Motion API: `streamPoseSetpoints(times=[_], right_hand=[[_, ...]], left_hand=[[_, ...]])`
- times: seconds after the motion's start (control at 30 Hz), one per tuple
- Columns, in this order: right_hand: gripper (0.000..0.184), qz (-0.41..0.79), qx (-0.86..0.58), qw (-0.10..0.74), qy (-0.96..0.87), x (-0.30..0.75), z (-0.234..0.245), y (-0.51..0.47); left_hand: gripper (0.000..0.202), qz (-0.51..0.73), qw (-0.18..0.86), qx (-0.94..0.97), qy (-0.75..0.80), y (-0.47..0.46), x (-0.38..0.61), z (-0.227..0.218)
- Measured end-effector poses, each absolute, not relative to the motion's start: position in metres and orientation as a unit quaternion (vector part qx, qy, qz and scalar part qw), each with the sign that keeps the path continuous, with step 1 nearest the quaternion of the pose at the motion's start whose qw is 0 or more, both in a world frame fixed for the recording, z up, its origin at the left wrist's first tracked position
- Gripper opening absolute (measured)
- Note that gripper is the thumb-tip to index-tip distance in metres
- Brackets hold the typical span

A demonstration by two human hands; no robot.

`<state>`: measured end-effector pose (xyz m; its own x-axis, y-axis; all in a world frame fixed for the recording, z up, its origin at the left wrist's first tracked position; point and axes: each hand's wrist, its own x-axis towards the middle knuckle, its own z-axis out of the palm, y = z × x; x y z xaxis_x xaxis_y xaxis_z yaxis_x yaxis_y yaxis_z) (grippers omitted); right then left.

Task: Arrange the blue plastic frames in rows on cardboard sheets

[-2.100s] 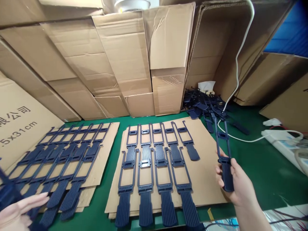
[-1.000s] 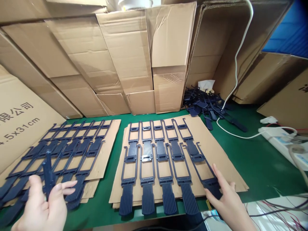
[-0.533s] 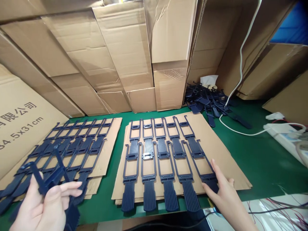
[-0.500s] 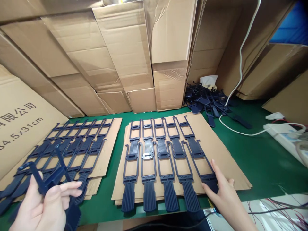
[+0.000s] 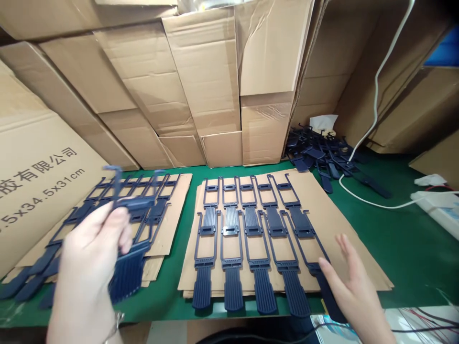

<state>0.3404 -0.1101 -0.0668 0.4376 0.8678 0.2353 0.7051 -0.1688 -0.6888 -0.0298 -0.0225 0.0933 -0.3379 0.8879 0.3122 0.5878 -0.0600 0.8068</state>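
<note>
gripping a dark blue plastic frame [image 5: 129, 273] in my left hand [image 5: 93, 243], i have it raised over the left side of the green table [image 5: 412, 239]. my thumb and curled fingers pinch it at one side, below its crossbar; its two hooked arms point up and its ribbed paddle hangs down beside my hand. both frame and hand are a little blurred.

my right hand [image 5: 354, 287] holds nothing in its grasp: the fingers are spread, with the thumb over the paddle end of the rightmost near frame [image 5: 314, 268]. whether the thumb presses on it, i cannot tell.

that frame lies on the right cardboard sheet [image 5: 327, 210], which carries two rows of five alike. the far row's paddles reach to the near row's arms, and the near row's paddles stick out past the sheet's near edge. more frames lie on the left cardboard sheet [image 5: 182, 197], partly hidden behind my left hand.

at the far right sits a tangled pile of frames [image 5: 315, 152], with a white tissue [image 5: 323, 123] behind it and a white cable [image 5: 376, 91] running down beside it.
</note>
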Motion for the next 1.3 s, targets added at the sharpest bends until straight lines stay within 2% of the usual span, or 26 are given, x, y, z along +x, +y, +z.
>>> streamPoseSetpoints(times=[0.1, 0.27, 0.33, 0.43, 0.6, 0.73, 0.83, 0.97, 1.03, 1.1, 1.17, 1.3], right_hand=[[0.059, 0.016, -0.699, 0.446, -0.559, 0.330, -0.033, -0.099], [0.063, -0.141, -0.533, 0.438, -0.710, 0.295, 0.016, -0.070], [0.068, -0.194, -0.487, 0.422, -0.740, 0.280, 0.025, -0.060], [0.078, -0.226, -0.472, 0.443, -0.728, 0.262, 0.032, -0.050], [0.073, -0.128, -0.517, 0.454, -0.714, 0.242, 0.045, -0.038], [0.055, -0.039, -0.561, 0.469, -0.681, 0.239, 0.044, -0.023], [0.043, 0.066, -0.567, 0.529, -0.627, 0.250, 0.038, -0.019], [0.040, 0.372, -0.518, 0.579, -0.508, 0.271, 0.038, -0.030], [0.047, 0.533, -0.454, 0.540, -0.467, 0.277, 0.040, -0.037], [0.054, 0.624, -0.426, 0.469, -0.458, 0.280, 0.041, -0.040], [0.057, 0.594, -0.462, 0.450, -0.481, 0.280, 0.038, -0.039], [0.065, 0.298, -0.587, 0.506, -0.557, 0.282, 0.026, -0.030]], left_hand=[[0.028, 0.390, 0.330, 0.607, 0.609, 0.007, -0.009, 0.116], [0.029, 0.162, 0.370, 0.759, 0.510, 0.037, 0.029, 0.118], [0.027, 0.168, 0.378, 0.771, 0.484, 0.039, 0.049, 0.114], [0.022, 0.288, 0.438, 0.729, 0.440, 0.038, 0.078, 0.114], [0.005, 0.501, 0.616, 0.547, 0.265, 0.036, 0.125, 0.124], [0.006, 0.581, 0.661, 0.432, 0.196, 0.023, 0.156, 0.124], [0.011, 0.533, 0.666, 0.479, 0.207, 0.022, 0.158, 0.118], [0.029, 0.482, 0.553, 0.601, 0.317, 0.041, 0.133, 0.106], [0.047, 0.427, 0.601, 0.602, 0.307, 0.049, 0.123, 0.098], [0.057, 0.302, 0.682, 0.607, 0.275, 0.052, 0.121, 0.091], [0.050, 0.208, 0.686, 0.632, 0.295, 0.049, 0.126, 0.085], [0.033, 0.209, 0.611, 0.657, 0.390, 0.041, 0.151, 0.074]])
